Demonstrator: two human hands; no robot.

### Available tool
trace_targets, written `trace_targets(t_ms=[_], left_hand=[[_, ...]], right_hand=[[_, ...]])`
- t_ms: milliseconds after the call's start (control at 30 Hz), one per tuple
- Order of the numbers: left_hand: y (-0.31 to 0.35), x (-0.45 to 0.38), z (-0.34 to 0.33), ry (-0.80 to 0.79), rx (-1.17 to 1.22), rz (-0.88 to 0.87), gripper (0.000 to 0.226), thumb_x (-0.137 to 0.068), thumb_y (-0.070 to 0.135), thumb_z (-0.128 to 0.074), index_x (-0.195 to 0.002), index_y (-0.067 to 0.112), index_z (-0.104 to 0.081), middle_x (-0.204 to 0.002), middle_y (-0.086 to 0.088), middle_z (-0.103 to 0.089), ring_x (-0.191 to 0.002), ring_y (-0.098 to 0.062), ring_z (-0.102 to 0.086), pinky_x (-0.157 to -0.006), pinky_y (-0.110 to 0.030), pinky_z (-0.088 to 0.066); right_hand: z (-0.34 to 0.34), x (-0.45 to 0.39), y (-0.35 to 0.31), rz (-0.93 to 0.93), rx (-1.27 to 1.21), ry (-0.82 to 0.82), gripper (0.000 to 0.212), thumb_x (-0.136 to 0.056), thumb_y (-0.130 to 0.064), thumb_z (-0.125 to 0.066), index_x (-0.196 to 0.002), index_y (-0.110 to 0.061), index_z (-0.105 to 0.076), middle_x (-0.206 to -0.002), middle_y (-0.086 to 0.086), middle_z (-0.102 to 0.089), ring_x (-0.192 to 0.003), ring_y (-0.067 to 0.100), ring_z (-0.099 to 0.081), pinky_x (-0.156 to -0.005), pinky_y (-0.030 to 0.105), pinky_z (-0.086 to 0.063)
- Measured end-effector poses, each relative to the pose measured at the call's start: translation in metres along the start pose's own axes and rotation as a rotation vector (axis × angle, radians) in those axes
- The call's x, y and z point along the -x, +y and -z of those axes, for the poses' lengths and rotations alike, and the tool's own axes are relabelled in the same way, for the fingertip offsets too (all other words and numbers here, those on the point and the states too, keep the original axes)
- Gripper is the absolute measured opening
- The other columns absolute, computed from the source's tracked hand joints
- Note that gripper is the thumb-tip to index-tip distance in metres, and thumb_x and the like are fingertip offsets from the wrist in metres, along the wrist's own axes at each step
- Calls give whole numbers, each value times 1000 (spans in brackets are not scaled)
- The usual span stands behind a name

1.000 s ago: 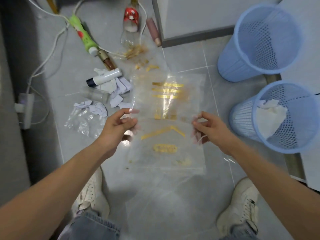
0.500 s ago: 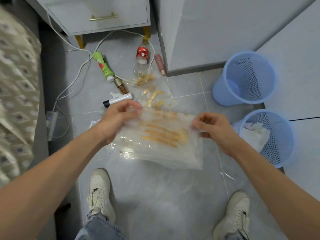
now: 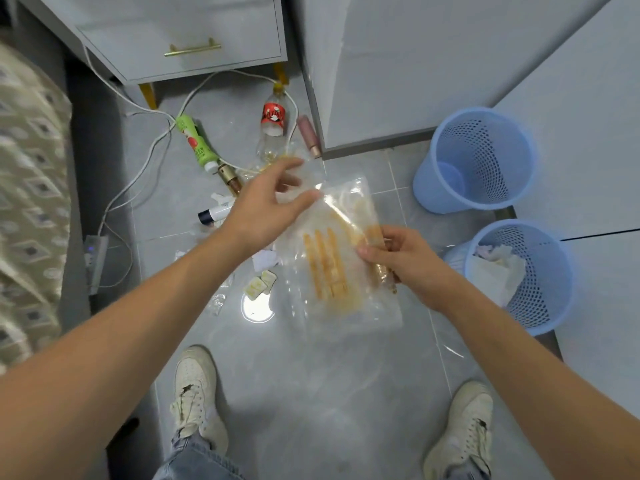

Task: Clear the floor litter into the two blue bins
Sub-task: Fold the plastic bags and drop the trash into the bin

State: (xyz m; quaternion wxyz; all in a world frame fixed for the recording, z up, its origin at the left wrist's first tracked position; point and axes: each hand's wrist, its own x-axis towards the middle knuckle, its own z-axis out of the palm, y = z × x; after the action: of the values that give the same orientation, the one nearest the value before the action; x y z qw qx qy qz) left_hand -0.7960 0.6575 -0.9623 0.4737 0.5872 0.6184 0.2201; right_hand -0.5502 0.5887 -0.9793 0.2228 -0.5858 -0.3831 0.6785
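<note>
Fingers (image 3: 372, 252) of right hand (image 3: 412, 265) pinch clear plastic bag (image 3: 343, 268) with gold stripes at its right edge, likely to swing it toward paper-filled near blue bin (image 3: 519, 275). Left hand (image 3: 266, 206) spread loose, fingertips brushing bag's top corner, gripping nothing. Beyond: paper scraps (image 3: 265, 259), white tube (image 3: 214, 213), green bottle (image 3: 194, 143), clear bottle (image 3: 272, 124), far blue bin (image 3: 474, 161) on the floor (image 3: 311, 393).

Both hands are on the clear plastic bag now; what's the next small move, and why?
Probably swing the clear plastic bag right and drop it into the near blue bin. The right hand pinches its edge, the left hand only touches its top with straight fingers, and that bin already holds paper.
</note>
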Motion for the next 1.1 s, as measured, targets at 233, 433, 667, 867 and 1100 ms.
trace_targets(t_ms=[233,433,667,867,1100], left_hand=[[-16,37,-17,-249,352,444,34,-91,36,-74,-111,10,-68,-93,-7,-68,-81,-22,-68,-73,-39,-52],[-13,39,-17,-211,538,287,17,-98,14,-65,-114,19,-71,-96,-16,-74,-84,-30,-69,-76,-39,-53],[5,39,-20,-244,749,394,34,-92,-1,-43,-88,13,-73,-83,-8,-71,-71,-24,-66,-58,-26,-52],[18,31,-33,-405,593,397,28,-97,34,-54,-98,11,-69,-95,-14,-62,-84,-29,-58,-69,-36,-45],[46,23,-147,-155,293,177,16,-86,3,-77,-91,15,-67,-75,-9,-43,-63,-21,-42,-56,-31,-39]], right_hand=[[-1,4,-9,-24,-267,178,14,-94,-18,-71,-108,-18,-73,-91,8,-76,-78,22,-74,-58,32,-56],[18,15,-1,-85,-169,-30,24,-100,-24,-62,-124,-30,-65,-99,11,-76,-82,28,-72,-72,43,-61],[30,25,5,-87,-550,-77,39,-94,3,-41,-118,2,-71,-119,19,-72,-105,28,-70,-83,36,-59],[49,38,12,-15,-326,-36,27,-93,-8,-69,-120,-4,-70,-118,16,-69,-100,23,-69,-83,33,-58],[100,69,65,86,-193,449,31,-79,9,-77,-92,-19,-80,-102,4,-76,-95,27,-70,-90,44,-59]])
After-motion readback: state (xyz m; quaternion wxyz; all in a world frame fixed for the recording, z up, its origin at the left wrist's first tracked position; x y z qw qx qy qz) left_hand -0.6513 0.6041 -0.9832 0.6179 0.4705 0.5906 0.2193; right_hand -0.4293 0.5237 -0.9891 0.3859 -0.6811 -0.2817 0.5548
